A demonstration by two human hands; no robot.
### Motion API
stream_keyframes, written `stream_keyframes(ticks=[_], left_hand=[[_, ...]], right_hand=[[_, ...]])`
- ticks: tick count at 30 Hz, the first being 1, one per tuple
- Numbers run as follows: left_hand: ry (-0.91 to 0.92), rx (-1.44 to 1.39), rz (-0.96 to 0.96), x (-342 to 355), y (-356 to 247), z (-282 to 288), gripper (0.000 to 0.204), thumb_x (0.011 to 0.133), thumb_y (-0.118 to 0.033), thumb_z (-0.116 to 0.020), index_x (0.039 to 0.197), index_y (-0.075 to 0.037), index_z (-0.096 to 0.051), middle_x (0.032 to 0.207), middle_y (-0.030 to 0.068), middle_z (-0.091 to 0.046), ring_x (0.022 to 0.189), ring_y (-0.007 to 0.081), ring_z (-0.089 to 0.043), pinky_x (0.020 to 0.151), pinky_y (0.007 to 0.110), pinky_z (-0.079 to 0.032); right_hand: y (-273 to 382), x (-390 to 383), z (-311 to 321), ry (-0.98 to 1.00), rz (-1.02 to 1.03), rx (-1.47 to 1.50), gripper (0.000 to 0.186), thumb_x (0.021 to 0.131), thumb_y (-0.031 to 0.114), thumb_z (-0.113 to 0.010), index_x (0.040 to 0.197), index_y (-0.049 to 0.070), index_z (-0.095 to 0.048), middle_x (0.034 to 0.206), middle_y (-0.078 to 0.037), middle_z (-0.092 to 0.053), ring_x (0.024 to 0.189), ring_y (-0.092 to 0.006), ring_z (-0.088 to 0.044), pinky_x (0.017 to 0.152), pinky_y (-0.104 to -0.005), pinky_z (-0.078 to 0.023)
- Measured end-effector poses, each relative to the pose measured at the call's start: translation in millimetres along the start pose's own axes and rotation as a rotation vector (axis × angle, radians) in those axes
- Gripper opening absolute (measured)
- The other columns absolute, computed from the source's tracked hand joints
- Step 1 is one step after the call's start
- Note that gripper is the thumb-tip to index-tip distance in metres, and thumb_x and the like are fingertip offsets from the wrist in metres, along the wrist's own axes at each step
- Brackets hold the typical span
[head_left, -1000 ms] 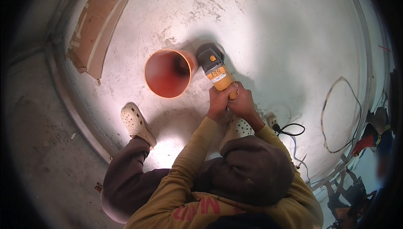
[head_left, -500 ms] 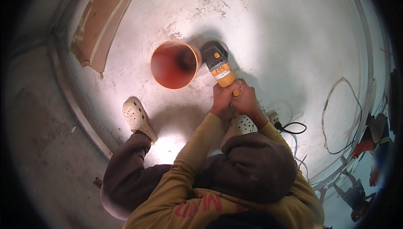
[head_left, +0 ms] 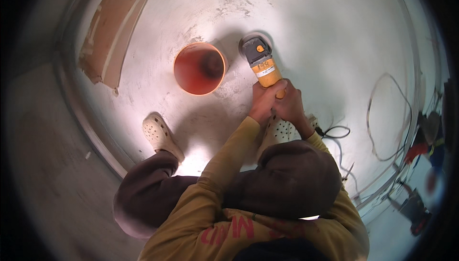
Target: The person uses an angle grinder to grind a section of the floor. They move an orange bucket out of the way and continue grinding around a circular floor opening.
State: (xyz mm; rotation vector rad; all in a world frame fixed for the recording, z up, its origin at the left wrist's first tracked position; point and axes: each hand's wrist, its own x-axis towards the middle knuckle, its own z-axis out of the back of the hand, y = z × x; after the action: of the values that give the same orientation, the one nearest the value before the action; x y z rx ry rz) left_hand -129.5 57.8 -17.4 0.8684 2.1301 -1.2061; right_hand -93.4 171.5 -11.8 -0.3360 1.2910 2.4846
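Note:
Both of my hands are wrapped round the rear of a yellow and black angle grinder (head_left: 267, 73), arms stretched out ahead of me. My left hand (head_left: 264, 99) grips it from the left. Pressed against it, my right hand (head_left: 289, 101) closes on the back end from the right. The grinder's round disc (head_left: 267, 36) shows past the black head, low over the pale floor (head_left: 330, 55); whether it touches is hard to see. Left of the tool stands an orange-red open-topped cylinder (head_left: 198, 67), upright, with a dark patch inside.
A brown flat sheet (head_left: 112, 31) lies at the far left, near a curved raised edge (head_left: 98, 139). By my right shoe (head_left: 277, 132) are a black plug cord (head_left: 337, 131) and a looped cable (head_left: 370, 117). Tools and cables crowd the far right.
The grinder, held in both hands, has shifted right and slightly away from me, leaving a wider gap to the orange-red cylinder. More of its disc now shows.

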Motion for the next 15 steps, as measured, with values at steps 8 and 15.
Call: stream_keyframes(ticks=[8, 15], left_hand=[[0.126, 0.182, 0.128, -74, -18, -9, 0.026, 0.090, -0.013, -0.080, 0.110, 0.002, -0.072, 0.101, 0.0072, -0.074, 0.093, 0.0158, -0.070, 0.079, 0.032, -0.057], [0.108, 0.245, 0.036, -74, 26, 63, 0.024, 0.091, -0.008, -0.075, 0.112, 0.002, -0.071, 0.104, 0.0068, -0.072, 0.093, 0.0165, -0.070, 0.081, 0.032, -0.056]], right_hand=[[54, -85, 17, -0.150, -0.224, 0.065, 0.053, 0.082, 0.028, -0.080, 0.122, 0.000, -0.059, 0.092, -0.028, -0.074, 0.093, -0.0491, -0.072, 0.079, -0.0525, -0.059], [15, -109, -62, -0.085, -0.179, 0.133, 0.057, 0.084, 0.024, -0.077, 0.130, -0.001, -0.055, 0.092, -0.026, -0.074, 0.089, -0.0477, -0.072, 0.077, -0.0521, -0.059]])
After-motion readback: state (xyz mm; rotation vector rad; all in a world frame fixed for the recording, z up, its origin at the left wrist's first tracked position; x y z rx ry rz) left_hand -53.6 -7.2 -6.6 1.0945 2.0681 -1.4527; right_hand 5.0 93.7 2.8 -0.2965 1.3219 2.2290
